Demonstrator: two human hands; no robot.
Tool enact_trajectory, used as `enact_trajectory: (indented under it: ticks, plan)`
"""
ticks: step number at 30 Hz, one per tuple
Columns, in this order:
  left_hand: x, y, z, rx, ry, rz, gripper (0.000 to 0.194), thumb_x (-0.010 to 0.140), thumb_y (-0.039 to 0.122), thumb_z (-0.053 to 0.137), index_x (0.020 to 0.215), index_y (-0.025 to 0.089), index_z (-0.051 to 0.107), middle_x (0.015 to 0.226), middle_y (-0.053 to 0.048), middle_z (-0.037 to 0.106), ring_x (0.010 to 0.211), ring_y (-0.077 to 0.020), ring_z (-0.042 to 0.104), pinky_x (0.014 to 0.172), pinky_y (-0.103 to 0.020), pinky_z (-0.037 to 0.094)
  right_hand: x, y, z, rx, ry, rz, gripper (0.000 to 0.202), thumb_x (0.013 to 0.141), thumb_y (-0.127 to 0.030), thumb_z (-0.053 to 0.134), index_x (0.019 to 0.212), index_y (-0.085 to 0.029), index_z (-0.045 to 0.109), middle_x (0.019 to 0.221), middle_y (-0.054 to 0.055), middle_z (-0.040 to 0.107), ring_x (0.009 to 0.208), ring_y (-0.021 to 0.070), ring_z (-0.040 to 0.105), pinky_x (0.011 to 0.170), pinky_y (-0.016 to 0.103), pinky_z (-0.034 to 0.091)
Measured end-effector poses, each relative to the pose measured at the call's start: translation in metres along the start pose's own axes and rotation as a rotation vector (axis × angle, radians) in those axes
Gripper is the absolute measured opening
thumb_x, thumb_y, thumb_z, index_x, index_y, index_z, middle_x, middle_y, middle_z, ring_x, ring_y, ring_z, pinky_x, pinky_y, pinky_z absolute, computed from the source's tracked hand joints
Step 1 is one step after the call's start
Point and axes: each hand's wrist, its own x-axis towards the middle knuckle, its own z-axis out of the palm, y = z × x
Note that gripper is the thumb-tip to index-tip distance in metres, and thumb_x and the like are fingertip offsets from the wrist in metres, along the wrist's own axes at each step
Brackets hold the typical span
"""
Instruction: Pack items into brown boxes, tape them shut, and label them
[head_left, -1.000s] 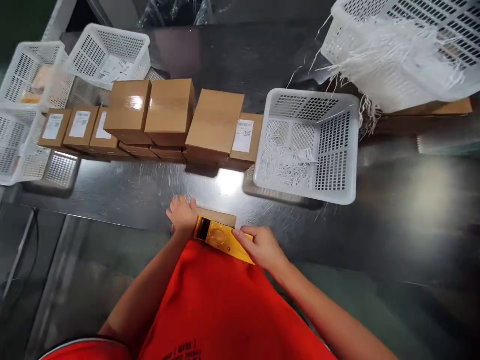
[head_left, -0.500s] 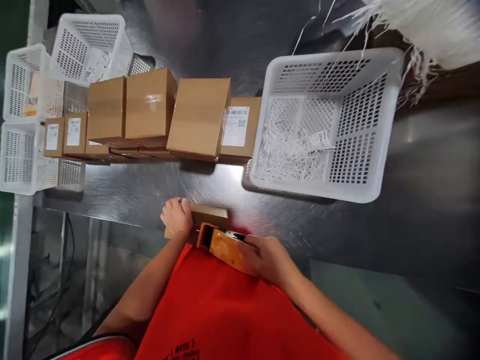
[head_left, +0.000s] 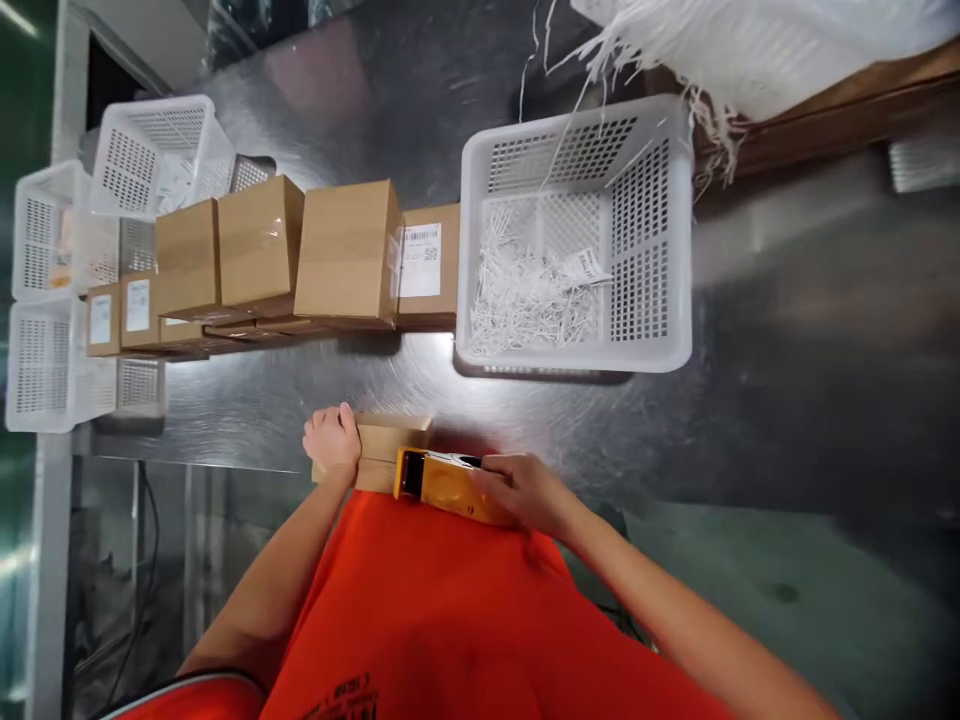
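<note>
Close to my body, at the near edge of the metal table, lies a small cardboard box [head_left: 390,436]. My left hand [head_left: 331,437] is closed over its left end, fingers curled round the far side. In my right hand [head_left: 525,490] is a yellow tape dispenser [head_left: 450,486], gripped at its right end. The dispenser's front lies against or just over the right part of the box; whether tape touches the cardboard cannot be made out. My red shirt hides the box's near side.
A white plastic basket [head_left: 652,340] with shredded white paper [head_left: 532,300] stands beyond my hands. Left of it runs a row of cardboard boxes [head_left: 345,250], some labelled. More white baskets [head_left: 45,370] stand at the far left. A white woven sack [head_left: 772,60] lies at the upper right.
The whole view has shifted, so the baskets and boxes appear further left. The dispenser's front shows slightly further left against the box, and more of the box's top is visible. Both hands keep their grip.
</note>
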Motion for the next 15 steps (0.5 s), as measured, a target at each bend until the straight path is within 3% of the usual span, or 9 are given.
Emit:
enact_trajectory:
  ticks: [4, 7, 11, 15]
  plan:
    - [-0.004, 0.000, -0.001, -0.001, 0.041, 0.050, 0.048, 0.095, 0.044, 0.032, 0.095, 0.016, 0.072, 0.116, -0.016, 0.064, 0.113, -0.0348, 0.051, 0.090, -0.048, 0.039, 0.002, 0.006, 0.007, -0.115, 0.111, -0.003, 0.046, 0.083, -0.051, 0.043, 0.050, -0.019, 0.042, 0.048, -0.002, 0.041, 0.048, 0.0100, 0.036, 0.049, 0.026, 0.022]
    - [-0.014, 0.008, 0.000, 0.010, 0.088, 0.196, 0.045, 0.094, 0.045, 0.037, 0.097, 0.016, 0.071, 0.126, -0.017, 0.060, 0.124, -0.0351, 0.044, 0.103, -0.053, 0.026, 0.004, 0.006, 0.010, -0.131, 0.125, -0.026, 0.046, 0.084, -0.050, 0.043, 0.050, -0.018, 0.047, 0.051, 0.000, 0.048, 0.050, 0.0106, 0.040, 0.051, 0.027, 0.024]
    - [-0.028, 0.026, 0.005, -0.014, 0.050, 0.406, 0.048, 0.096, 0.040, 0.032, 0.086, 0.015, 0.072, 0.092, -0.013, 0.072, 0.093, -0.0271, 0.061, 0.098, -0.045, 0.032, 0.003, 0.006, 0.009, -0.128, 0.127, -0.024, 0.046, 0.084, -0.049, 0.042, 0.050, -0.018, 0.047, 0.051, 0.000, 0.050, 0.051, 0.0110, 0.042, 0.051, 0.027, 0.024]
    - [-0.031, 0.035, 0.012, -0.024, 0.047, 0.394, 0.051, 0.096, 0.038, 0.028, 0.082, 0.017, 0.072, 0.085, -0.011, 0.073, 0.085, -0.0263, 0.061, 0.092, -0.042, 0.035, 0.002, 0.011, 0.009, -0.103, 0.128, -0.033, 0.046, 0.084, -0.049, 0.044, 0.050, -0.018, 0.048, 0.050, 0.000, 0.050, 0.049, 0.0106, 0.040, 0.050, 0.027, 0.023]
